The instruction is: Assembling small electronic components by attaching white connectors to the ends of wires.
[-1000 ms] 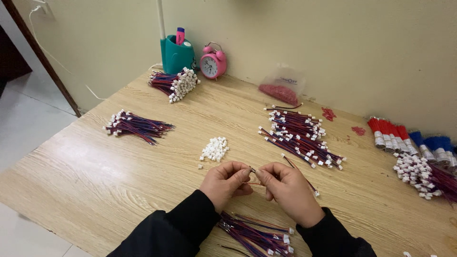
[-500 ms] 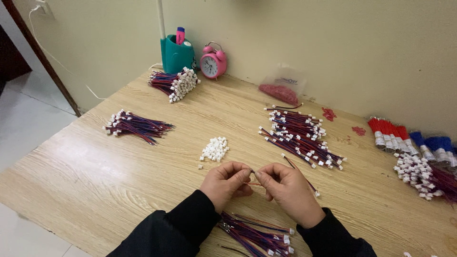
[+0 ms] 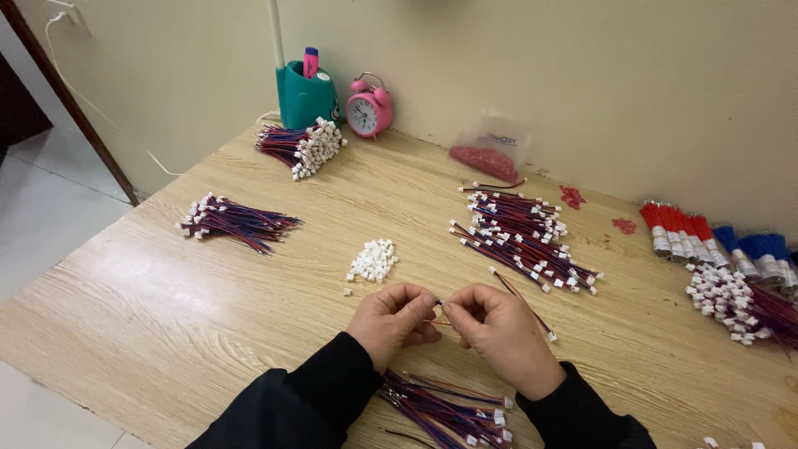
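My left hand (image 3: 392,320) and my right hand (image 3: 499,330) meet low over the wooden table (image 3: 208,299), fingertips pinched together on a thin red and blue wire (image 3: 519,298) that trails off to the right to a white connector. A small white part may sit between my left fingertips, but it is hidden. A little heap of white connector housings (image 3: 372,260) lies just above my left hand. A bundle of wires with white ends (image 3: 453,409) lies under my wrists at the near edge.
Wire bundles lie at the left (image 3: 233,220), at the back (image 3: 301,146) and in a big pile right of centre (image 3: 524,235). Red and blue spools (image 3: 715,239) and more wires (image 3: 744,303) are far right. A teal holder (image 3: 304,97), pink alarm clock (image 3: 368,110) and plastic bag (image 3: 490,150) stand by the wall.
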